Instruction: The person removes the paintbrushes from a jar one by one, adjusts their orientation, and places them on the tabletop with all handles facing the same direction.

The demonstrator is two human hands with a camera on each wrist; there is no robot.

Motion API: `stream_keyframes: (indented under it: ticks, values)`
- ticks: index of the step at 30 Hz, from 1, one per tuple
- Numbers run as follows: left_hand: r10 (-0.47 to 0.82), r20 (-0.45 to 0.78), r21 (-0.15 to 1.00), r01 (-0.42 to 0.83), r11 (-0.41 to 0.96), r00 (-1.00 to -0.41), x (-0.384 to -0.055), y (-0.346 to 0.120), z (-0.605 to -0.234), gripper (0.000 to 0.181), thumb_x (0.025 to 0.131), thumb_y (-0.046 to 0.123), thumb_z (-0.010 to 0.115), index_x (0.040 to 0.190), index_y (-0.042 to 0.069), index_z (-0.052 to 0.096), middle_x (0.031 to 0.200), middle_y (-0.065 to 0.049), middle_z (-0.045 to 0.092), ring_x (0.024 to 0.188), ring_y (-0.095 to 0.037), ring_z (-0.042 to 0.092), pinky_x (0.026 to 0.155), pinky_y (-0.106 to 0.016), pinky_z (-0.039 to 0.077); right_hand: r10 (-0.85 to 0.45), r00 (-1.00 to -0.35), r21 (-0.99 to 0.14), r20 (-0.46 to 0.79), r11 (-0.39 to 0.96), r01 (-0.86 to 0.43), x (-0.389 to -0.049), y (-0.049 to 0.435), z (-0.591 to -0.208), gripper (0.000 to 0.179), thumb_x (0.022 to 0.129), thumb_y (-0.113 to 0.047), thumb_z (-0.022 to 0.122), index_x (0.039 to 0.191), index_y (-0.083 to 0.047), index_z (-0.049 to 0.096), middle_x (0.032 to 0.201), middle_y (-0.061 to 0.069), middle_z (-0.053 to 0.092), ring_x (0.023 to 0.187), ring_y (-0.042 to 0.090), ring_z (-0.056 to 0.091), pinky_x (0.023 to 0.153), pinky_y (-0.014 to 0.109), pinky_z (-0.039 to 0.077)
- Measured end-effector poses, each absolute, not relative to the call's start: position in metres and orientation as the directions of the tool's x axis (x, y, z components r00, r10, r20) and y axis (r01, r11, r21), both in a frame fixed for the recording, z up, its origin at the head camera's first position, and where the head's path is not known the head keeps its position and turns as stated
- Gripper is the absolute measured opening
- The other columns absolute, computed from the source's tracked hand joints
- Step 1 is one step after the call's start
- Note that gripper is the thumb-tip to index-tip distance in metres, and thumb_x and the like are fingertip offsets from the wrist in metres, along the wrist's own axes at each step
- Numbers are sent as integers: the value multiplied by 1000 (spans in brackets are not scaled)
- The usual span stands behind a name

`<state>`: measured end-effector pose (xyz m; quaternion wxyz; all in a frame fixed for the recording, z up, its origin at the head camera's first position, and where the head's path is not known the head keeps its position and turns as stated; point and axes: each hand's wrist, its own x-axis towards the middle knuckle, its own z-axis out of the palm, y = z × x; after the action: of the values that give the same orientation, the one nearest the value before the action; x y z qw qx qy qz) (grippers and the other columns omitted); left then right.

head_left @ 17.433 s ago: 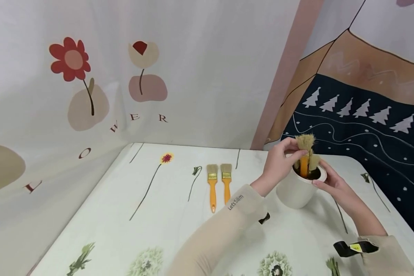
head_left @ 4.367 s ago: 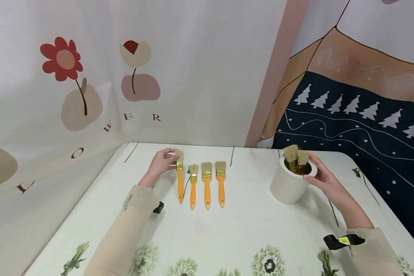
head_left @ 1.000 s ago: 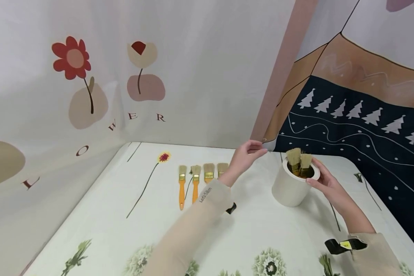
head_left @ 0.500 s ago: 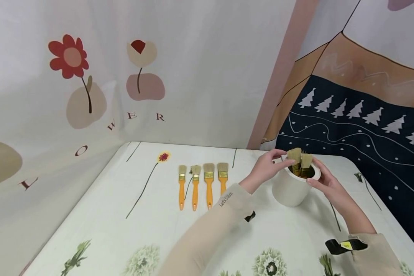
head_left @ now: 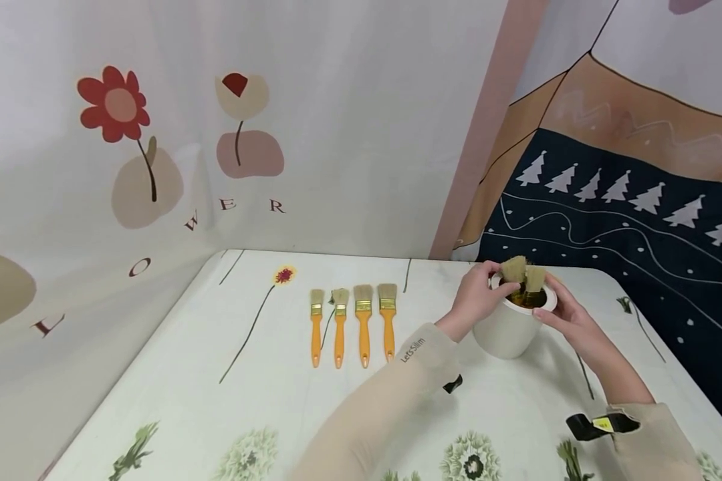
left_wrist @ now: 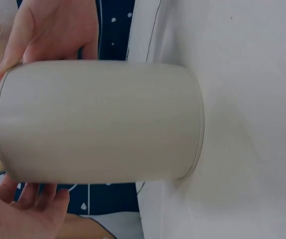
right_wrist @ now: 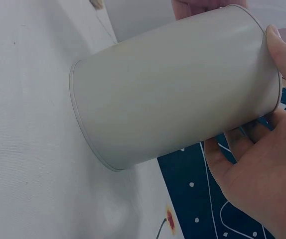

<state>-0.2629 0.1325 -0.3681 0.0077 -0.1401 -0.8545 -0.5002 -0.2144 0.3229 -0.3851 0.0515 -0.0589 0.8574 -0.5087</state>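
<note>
A cream canister [head_left: 502, 337] stands upright toward the table's right side. Two paintbrushes poke bristles-up from its mouth: a left paintbrush [head_left: 513, 268] and a right paintbrush [head_left: 535, 278]. My left hand [head_left: 476, 295] reaches over the rim and pinches the left paintbrush between thumb and fingers. My right hand [head_left: 580, 324] grips the canister's rim from the right, thumb in front. In the right wrist view, that hand's thumb [right_wrist: 285, 55] lies along the rim. Both wrist views show mainly the canister's plain side; the brushes' handles are hidden inside it.
Left of the canister lies a neat row of several orange-handled paintbrushes [head_left: 364, 327], bristles pointing to the back. A white cloth with printed flowers covers the table [head_left: 180, 347]. Behind it hang a pale flower curtain [head_left: 361, 133] and a dark tree-patterned cloth [head_left: 638, 234].
Over the last second my left hand moved right from above the row to the canister and took hold of a paintbrush. Since the oldest frame, the row has grown from two brushes to several.
</note>
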Motion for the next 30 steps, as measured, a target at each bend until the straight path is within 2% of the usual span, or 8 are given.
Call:
stream_keyframes:
  ticks: [4, 9, 11, 13, 17, 22, 27, 30]
  values:
    - [197, 187, 839, 261, 478, -962, -261, 135, -368, 26, 92, 31, 73, 111, 14, 71, 128, 4, 64, 108, -6, 58, 79, -12, 50, -156, -987, -896, -40, 444, -34, -215, 322, -384, 84, 105, -34, 51, 160, -21, -11, 168, 14, -14, 146, 43, 17, 116, 70, 23]
    - [162, 215, 855, 265, 446, -963, -258, 134, -365, 14, 91, 27, 75, 98, 15, 72, 130, 8, 63, 125, -11, 58, 101, -22, 50, -161, -987, -871, -30, 488, -53, -215, 324, -384, 82, 105, -34, 50, 160, -22, -10, 168, 17, -7, 144, 35, 25, 111, 25, 41]
    - [159, 226, 871, 272, 409, -961, -257, 133, -363, 12, 91, 26, 74, 99, 17, 72, 128, 9, 65, 125, -10, 58, 106, -27, 48, -163, -986, -874, -30, 483, -54, -214, 325, -385, 81, 105, -34, 50, 160, -23, -9, 168, 18, -6, 148, 37, 22, 113, 25, 41]
    - [161, 235, 888, 279, 364, -959, -256, 132, -362, 11, 92, 25, 72, 100, 17, 71, 123, 8, 69, 123, -9, 59, 105, -27, 49, -162, -986, -881, -31, 471, -49, -214, 325, -385, 82, 105, -34, 50, 160, -25, -9, 168, 17, -6, 148, 41, 20, 120, 42, 36]
    - [182, 268, 911, 311, 271, -946, -254, 130, -358, 13, 94, 23, 70, 104, 16, 69, 113, 4, 74, 106, -5, 66, 89, -14, 54, -158, -987, -880, -35, 474, -44, -213, 324, -385, 81, 105, -35, 50, 160, -29, -8, 168, 14, -9, 147, 44, 18, 119, 60, 30]
    - [203, 326, 913, 364, 185, -923, -252, 128, -350, 16, 95, 19, 68, 108, 11, 67, 111, -2, 74, 93, -1, 66, 78, -5, 51, -165, -986, -882, -21, 467, -60, -212, 324, -386, 78, 105, -34, 50, 160, -35, -6, 169, 8, -12, 148, 45, 15, 118, 63, 30]
    - [205, 365, 910, 395, 125, -908, -251, 124, -341, 19, 96, 19, 67, 112, 9, 66, 113, -5, 72, 96, -2, 66, 81, -6, 51, -172, -985, -874, -15, 482, -71, -214, 325, -385, 77, 106, -33, 49, 160, -35, -6, 169, 6, -13, 145, 41, 19, 108, 24, 42]
    - [199, 386, 908, 409, 87, -901, -250, 120, -336, 20, 96, 18, 66, 113, 8, 65, 112, -7, 71, 96, 0, 63, 83, -6, 51, -176, -984, -889, -18, 453, -65, -215, 324, -385, 78, 105, -32, 50, 160, -33, -6, 169, 6, -15, 148, 44, 14, 121, 41, 34]
